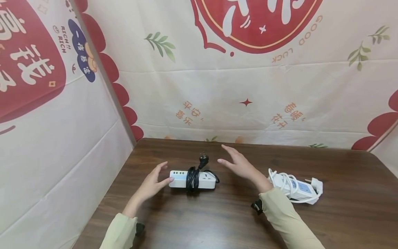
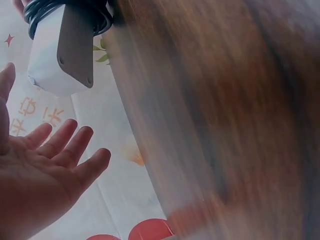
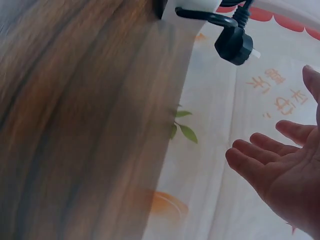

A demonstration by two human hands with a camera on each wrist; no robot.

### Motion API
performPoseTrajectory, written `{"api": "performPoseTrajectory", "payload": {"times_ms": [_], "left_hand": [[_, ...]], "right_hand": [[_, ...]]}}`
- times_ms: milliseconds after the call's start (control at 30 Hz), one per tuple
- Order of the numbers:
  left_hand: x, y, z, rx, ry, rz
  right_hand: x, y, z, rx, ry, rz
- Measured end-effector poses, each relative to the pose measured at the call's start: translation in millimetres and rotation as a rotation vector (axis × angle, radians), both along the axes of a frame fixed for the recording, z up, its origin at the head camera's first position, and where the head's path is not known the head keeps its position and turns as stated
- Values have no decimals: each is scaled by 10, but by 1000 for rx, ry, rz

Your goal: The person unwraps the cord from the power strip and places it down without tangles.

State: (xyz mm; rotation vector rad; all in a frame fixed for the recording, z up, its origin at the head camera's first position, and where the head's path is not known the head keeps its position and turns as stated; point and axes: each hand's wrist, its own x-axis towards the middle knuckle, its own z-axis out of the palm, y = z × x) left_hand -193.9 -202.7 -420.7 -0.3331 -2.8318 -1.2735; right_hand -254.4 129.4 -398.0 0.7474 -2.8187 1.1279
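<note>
A white power strip [image 1: 178, 182] with a black cord [image 1: 192, 178] wound round its middle lies toward the left of the table. Its black plug [image 1: 203, 159] sticks out behind it. At the strip's left end is my left hand [image 1: 151, 185], fingers spread and thumb close to the end; the left wrist view shows a gap between hand and strip. My right hand [image 1: 240, 166] hovers right of the plug with its fingers extended, holding nothing. A second power strip [image 1: 300, 190], wrapped in its white cord [image 1: 290, 183], lies beyond my right forearm.
The brown wooden table [image 1: 211, 221] reaches back to a printed cloth backdrop [image 1: 217, 90]. Another cloth panel [image 1: 62, 166] hangs along the left side. Black straps with devices sit at both wrists.
</note>
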Motion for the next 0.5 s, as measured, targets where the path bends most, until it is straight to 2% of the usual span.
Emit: {"api": "performPoseTrajectory", "payload": {"times_ms": [267, 500], "left_hand": [[-33, 71, -16, 47, -20, -40], [-53, 95, -38, 49, -37, -33]], "right_hand": [[-48, -81, -85, -38, -53, -9], [-126, -198, -174, -151, -172, 16]]}}
